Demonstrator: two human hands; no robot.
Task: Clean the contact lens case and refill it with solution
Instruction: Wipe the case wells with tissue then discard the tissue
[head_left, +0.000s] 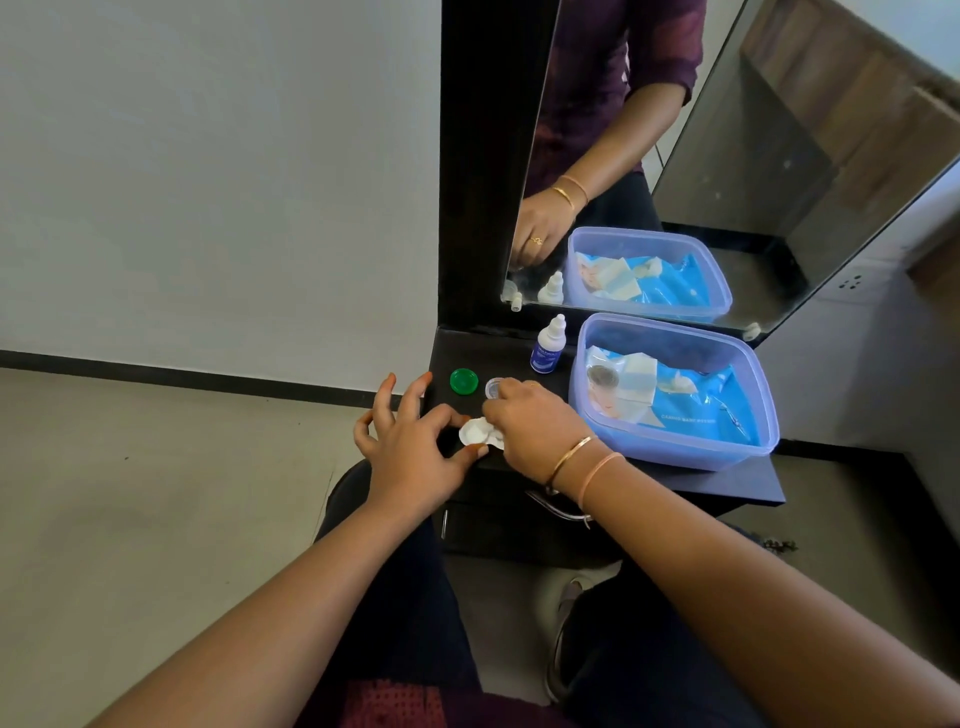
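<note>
— Bare forearms (270, 597) are stretching out from the person's lap, both reaching onto the black shelf (498, 353). Are you seeing that too?
— I am. Behind the shelf the mirror (727, 156) is standing upright and showing the right arm and the box again.
— The open-topped plastic box (675, 447)?
— Yes, it is sitting on the right part of the shelf, holding blue packets (691, 400) and some folded white pieces.
— What are the hands doing?
— The left hand (410, 447) is pinching the left end of the contact lens case (477, 432) between thumb and forefinger, with the other fingers fanning upward. The right hand (535, 426), wearing two bangles (571, 457) at the wrist, is curling its fingers down over the case's right end. I cannot tell whether it is gripping or only pressing.
— And the case itself?
— It is showing white at the shelf's front edge, between the two hands.
— The solution bottle (546, 348)?
— It is standing upright with its cap on, just beside the box's left wall, toward the mirror.
— Anything smaller?
— The green cap (463, 381) is lying on the shelf beyond the left hand's fingertips, apart from the case. The clear cap (493, 388) is sitting just beside it, right at the right hand's fingertips.
</note>
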